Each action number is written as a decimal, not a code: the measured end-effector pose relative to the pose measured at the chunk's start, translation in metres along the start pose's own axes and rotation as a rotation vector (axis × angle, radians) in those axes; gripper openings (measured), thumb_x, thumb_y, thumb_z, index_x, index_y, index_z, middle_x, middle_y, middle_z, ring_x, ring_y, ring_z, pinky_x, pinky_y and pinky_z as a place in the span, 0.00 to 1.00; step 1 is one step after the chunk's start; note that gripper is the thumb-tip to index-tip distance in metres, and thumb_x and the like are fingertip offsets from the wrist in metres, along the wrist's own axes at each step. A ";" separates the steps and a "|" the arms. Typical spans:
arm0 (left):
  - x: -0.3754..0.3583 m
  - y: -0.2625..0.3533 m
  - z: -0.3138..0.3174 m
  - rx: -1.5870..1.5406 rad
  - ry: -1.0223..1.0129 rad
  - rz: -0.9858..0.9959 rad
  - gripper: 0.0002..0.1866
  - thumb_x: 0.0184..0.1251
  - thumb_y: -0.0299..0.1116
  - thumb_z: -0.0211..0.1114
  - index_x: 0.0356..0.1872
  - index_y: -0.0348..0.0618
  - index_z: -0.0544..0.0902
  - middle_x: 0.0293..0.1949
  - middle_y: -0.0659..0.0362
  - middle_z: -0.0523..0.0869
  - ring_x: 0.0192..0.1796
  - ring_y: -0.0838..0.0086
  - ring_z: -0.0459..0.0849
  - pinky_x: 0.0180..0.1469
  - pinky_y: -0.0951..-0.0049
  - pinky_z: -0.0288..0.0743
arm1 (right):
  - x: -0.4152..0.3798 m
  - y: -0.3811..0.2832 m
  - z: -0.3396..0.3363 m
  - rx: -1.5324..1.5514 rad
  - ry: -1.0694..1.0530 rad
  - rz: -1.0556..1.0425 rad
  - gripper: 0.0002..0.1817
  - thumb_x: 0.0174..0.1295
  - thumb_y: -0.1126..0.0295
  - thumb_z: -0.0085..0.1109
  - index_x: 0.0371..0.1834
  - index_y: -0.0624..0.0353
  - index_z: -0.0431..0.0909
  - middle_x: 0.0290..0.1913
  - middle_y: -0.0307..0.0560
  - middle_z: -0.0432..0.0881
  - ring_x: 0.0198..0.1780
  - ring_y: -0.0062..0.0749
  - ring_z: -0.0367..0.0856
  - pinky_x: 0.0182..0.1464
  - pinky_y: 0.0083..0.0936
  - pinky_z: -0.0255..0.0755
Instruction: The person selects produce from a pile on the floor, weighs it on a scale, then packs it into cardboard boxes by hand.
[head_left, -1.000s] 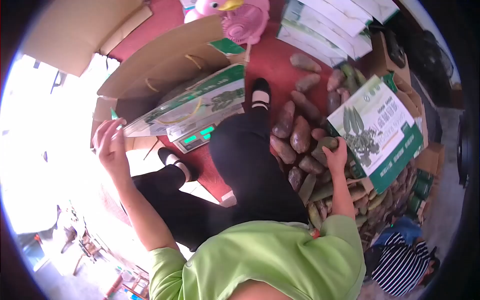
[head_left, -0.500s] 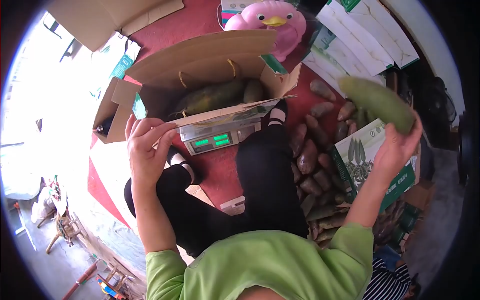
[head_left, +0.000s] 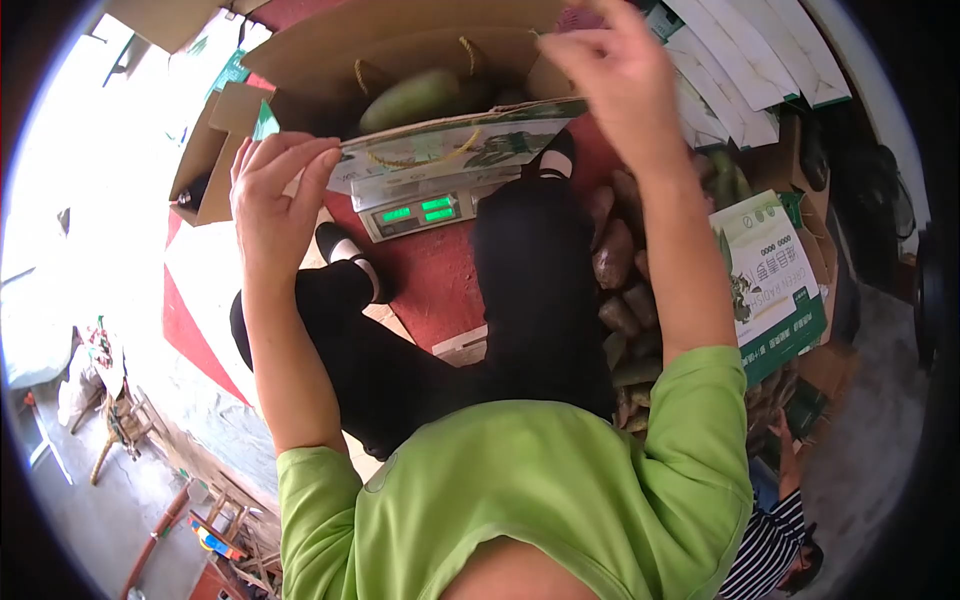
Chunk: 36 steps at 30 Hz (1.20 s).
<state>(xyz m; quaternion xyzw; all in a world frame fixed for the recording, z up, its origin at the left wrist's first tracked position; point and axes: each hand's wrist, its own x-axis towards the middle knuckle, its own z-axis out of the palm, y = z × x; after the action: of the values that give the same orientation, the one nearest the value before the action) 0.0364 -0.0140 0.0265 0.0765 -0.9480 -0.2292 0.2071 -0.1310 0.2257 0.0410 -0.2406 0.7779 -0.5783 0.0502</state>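
My left hand pinches the near left edge of an open cardboard box with yellow rope handles. Inside the box lies a green radish, with darker ones beside it. My right hand is raised over the box's right end; its fingers are partly spread, and no radish shows in it. Beneath the box, a scale shows lit green digits.
Wrapped radishes lie on the red floor to the right, beside a printed box. White cartons lean at the upper right. Another person in a striped top reaches in at the lower right. Wooden stools stand at the left.
My right hand has moved left from the right side to above the box and let go of the green radish, which now lies inside. The view has shifted, and a co-worker's arm now shows.
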 end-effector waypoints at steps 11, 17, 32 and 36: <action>-0.002 -0.018 -0.001 -0.134 0.262 -0.082 0.08 0.60 0.32 0.68 0.38 0.43 0.87 0.38 0.60 0.85 0.42 0.73 0.81 0.46 0.75 0.74 | -0.079 0.126 -0.088 0.201 0.365 0.350 0.13 0.62 0.68 0.60 0.49 0.58 0.77 0.40 0.34 0.81 0.38 0.15 0.77 0.34 0.14 0.64; -0.003 -0.021 -0.003 -0.222 0.336 -0.185 0.09 0.64 0.35 0.66 0.40 0.42 0.87 0.39 0.60 0.84 0.43 0.76 0.81 0.46 0.78 0.73 | -0.101 0.152 -0.098 0.171 0.414 0.509 0.12 0.63 0.68 0.60 0.49 0.56 0.78 0.40 0.32 0.82 0.40 0.14 0.76 0.34 0.13 0.64; 0.000 -0.015 0.002 -0.111 0.292 -0.080 0.07 0.59 0.29 0.67 0.37 0.41 0.87 0.37 0.56 0.84 0.44 0.68 0.82 0.49 0.71 0.72 | -0.034 0.125 -0.090 -0.142 0.342 0.154 0.21 0.54 0.68 0.65 0.52 0.59 0.78 0.42 0.42 0.81 0.36 0.24 0.80 0.43 0.23 0.73; 0.003 0.002 0.001 -0.046 0.206 0.014 0.10 0.55 0.28 0.68 0.39 0.41 0.86 0.38 0.55 0.84 0.45 0.62 0.80 0.51 0.66 0.71 | 0.025 0.092 -0.075 -0.405 0.239 -0.117 0.23 0.53 0.66 0.66 0.54 0.56 0.77 0.48 0.46 0.79 0.38 0.31 0.81 0.44 0.27 0.74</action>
<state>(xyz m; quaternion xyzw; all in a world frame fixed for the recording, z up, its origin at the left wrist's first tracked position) 0.0331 -0.0122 0.0277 0.0882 -0.9167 -0.2402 0.3070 -0.2087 0.3002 -0.0145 -0.2203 0.8630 -0.4370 -0.1253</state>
